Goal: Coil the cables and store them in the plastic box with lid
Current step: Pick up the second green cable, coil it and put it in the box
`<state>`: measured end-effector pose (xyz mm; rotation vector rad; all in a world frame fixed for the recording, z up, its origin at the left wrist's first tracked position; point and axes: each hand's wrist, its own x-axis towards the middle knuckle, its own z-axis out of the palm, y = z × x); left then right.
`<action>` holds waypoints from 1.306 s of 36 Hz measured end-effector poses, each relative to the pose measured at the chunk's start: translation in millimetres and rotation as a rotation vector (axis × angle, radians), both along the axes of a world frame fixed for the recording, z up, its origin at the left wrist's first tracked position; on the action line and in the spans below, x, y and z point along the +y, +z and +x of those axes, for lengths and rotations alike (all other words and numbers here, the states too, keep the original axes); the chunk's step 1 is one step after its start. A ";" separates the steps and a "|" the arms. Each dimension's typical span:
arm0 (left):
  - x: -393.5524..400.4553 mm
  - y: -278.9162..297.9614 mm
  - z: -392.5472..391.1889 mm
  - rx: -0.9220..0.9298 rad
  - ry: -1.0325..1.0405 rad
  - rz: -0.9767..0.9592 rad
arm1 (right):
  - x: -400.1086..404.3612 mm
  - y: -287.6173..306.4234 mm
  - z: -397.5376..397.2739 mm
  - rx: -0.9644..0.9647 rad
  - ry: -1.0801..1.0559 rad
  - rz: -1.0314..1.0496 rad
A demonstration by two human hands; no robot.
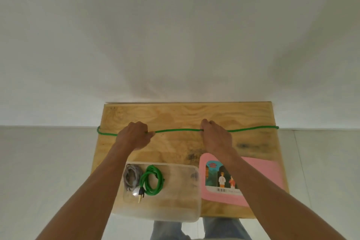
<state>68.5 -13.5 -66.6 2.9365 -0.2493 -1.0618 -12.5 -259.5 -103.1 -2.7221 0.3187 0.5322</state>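
A long green cable [178, 130] is stretched straight across the far half of the wooden table [175, 115], its ends reaching both side edges. My left hand [134, 134] grips it left of centre and my right hand [216, 134] grips it right of centre. At the near edge stands a clear plastic box [175, 208], open, holding a coiled green cable [152, 181] and a coiled grey cable [131, 177]. The pink lid [259, 167] lies flat to the right of the box, partly under my right forearm.
The table stands against a white wall [175, 35] on a pale floor [39, 171]. The box overhangs the table's front edge slightly. My legs in jeans [220, 230] show below that edge.
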 end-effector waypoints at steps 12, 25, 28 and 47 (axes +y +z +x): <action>69.1 113.4 11.9 -0.384 0.121 -0.237 | 80.5 102.1 12.5 -0.535 -0.169 0.041; 67.3 216.5 -5.0 -0.425 0.510 -1.230 | 115.4 197.3 16.8 -0.808 -0.249 0.373; 49.5 231.7 -12.2 -0.261 0.605 -1.426 | 132.8 213.8 -3.2 -0.591 -0.093 0.498; 16.6 239.6 -43.7 -0.025 0.250 -1.342 | 102.5 289.5 -1.2 -0.679 -0.153 1.050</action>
